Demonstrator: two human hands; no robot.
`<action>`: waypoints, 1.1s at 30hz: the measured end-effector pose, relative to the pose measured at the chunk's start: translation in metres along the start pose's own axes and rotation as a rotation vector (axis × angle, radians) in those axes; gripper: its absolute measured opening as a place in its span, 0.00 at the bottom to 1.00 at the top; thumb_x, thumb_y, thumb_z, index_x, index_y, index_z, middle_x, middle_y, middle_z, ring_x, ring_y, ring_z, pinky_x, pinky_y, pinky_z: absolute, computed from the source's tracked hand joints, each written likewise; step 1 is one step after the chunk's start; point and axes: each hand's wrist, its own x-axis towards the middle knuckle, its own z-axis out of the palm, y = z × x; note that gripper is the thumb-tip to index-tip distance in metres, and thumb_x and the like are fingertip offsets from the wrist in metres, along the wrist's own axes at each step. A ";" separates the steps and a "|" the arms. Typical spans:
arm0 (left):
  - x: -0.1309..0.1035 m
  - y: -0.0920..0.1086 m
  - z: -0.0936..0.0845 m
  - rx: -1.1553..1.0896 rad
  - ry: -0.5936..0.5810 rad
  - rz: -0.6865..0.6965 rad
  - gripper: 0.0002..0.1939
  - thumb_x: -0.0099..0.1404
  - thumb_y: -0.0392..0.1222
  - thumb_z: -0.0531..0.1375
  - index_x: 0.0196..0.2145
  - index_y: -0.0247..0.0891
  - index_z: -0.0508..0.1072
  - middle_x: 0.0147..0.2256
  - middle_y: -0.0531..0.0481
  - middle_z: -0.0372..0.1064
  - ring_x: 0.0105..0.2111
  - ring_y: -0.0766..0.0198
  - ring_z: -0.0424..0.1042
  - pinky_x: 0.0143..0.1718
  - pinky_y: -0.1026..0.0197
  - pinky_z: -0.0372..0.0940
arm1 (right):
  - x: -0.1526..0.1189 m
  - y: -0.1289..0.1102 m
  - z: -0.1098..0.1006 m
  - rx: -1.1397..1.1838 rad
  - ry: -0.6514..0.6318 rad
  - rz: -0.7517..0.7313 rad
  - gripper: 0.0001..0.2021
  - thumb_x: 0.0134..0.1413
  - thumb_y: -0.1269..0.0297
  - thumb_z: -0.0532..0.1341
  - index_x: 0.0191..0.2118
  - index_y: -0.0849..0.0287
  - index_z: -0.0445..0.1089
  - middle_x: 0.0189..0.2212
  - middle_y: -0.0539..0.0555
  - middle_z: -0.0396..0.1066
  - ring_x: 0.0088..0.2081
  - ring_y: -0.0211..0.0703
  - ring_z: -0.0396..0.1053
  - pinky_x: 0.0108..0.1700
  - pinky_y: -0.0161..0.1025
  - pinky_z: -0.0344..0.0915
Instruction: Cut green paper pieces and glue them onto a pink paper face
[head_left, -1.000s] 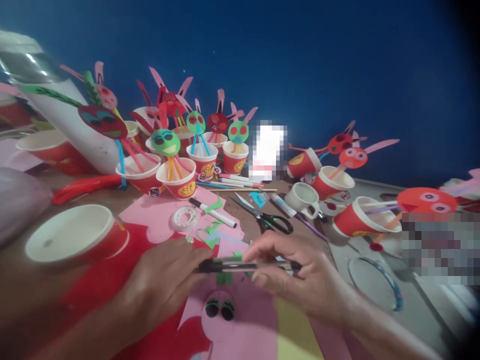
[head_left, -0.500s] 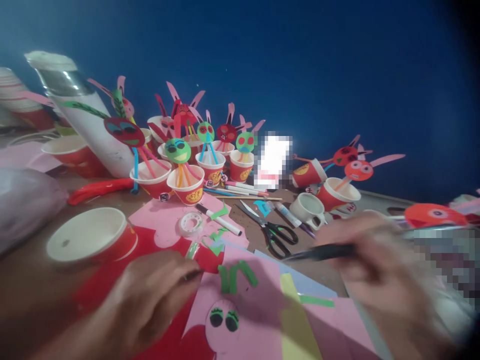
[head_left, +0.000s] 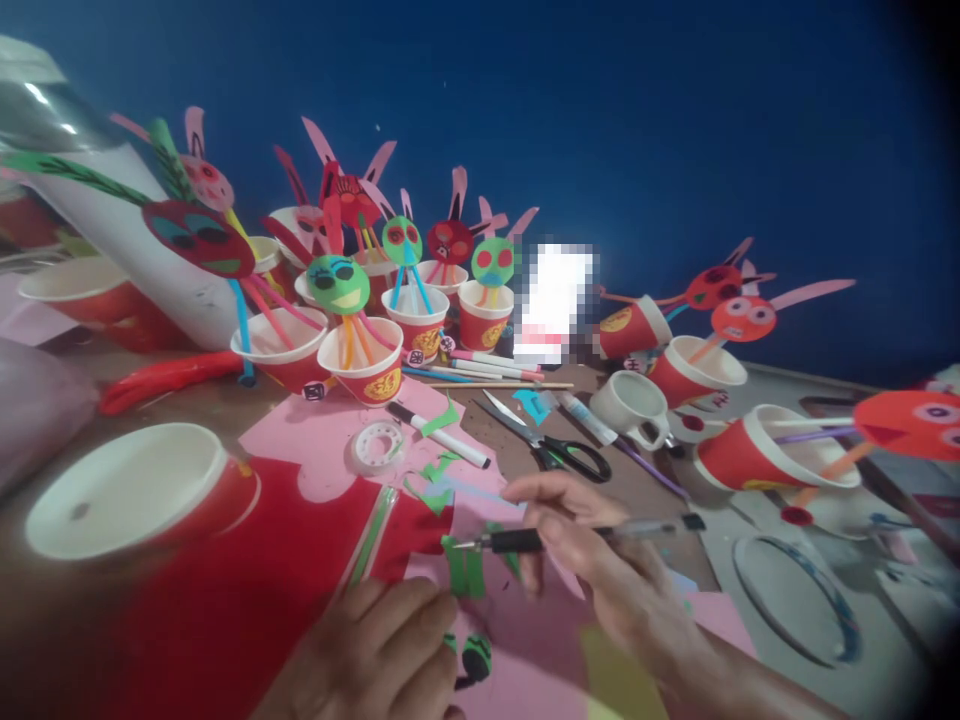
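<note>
My right hand (head_left: 600,540) grips a pen (head_left: 517,541) with a black grip and clear barrel. Its metal tip points left, over the top of small green paper strips (head_left: 466,570). Lower and to the left, my left hand (head_left: 382,640) rests with curled fingers on pink paper (head_left: 544,620). Beside its fingers shows a dark eye with a green rim (head_left: 476,657), on a pink face largely covered by that hand. Whatever those fingers hold, if anything, is hidden. Red paper (head_left: 225,580) spreads to the left, and a yellow strip (head_left: 619,670) lies at the lower right.
Black-handled scissors (head_left: 574,458), a white tape roll (head_left: 377,447), a marker (head_left: 442,438) and a mug (head_left: 630,408) lie beyond my hands. Several paper cups with paper-faced figures, such as a green-faced one (head_left: 339,285), line the back. A cup (head_left: 127,490) lies tipped at left.
My right hand has moved left with the pen, bringing its tip to the green strips. My left hand has shifted right and down, over the pink face. The view has shifted slightly.
</note>
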 end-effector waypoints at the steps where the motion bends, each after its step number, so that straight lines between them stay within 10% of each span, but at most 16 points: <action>1: 0.002 -0.002 -0.003 -0.022 -0.004 -0.034 0.15 0.64 0.37 0.48 0.27 0.40 0.72 0.31 0.52 0.74 0.33 0.62 0.70 0.35 0.60 0.64 | -0.001 0.003 0.002 -0.023 -0.012 0.031 0.12 0.59 0.59 0.53 0.46 0.56 0.65 0.25 0.51 0.72 0.28 0.40 0.69 0.31 0.37 0.66; 5: 0.005 -0.011 -0.011 -0.046 -0.071 -0.036 0.11 0.64 0.40 0.52 0.28 0.42 0.73 0.35 0.54 0.75 0.32 0.64 0.69 0.33 0.62 0.64 | -0.004 0.011 0.011 -0.163 -0.037 0.060 0.13 0.59 0.63 0.53 0.49 0.54 0.64 0.40 0.55 0.72 0.39 0.43 0.70 0.40 0.39 0.67; 16: 0.007 -0.018 -0.017 -0.145 -0.257 -0.025 0.08 0.64 0.42 0.54 0.35 0.43 0.73 0.35 0.58 0.75 0.37 0.63 0.69 0.37 0.61 0.61 | -0.007 0.021 0.019 -0.695 0.066 -0.145 0.07 0.47 0.71 0.57 0.34 0.53 0.65 0.23 0.47 0.71 0.22 0.38 0.71 0.24 0.31 0.66; 33: -0.003 -0.022 -0.006 -0.163 -0.346 0.131 0.05 0.61 0.41 0.57 0.27 0.42 0.69 0.38 0.57 0.72 0.40 0.59 0.65 0.42 0.52 0.57 | -0.015 0.017 0.018 -0.838 0.050 -0.242 0.05 0.46 0.71 0.56 0.25 0.56 0.59 0.14 0.44 0.62 0.15 0.32 0.59 0.17 0.29 0.57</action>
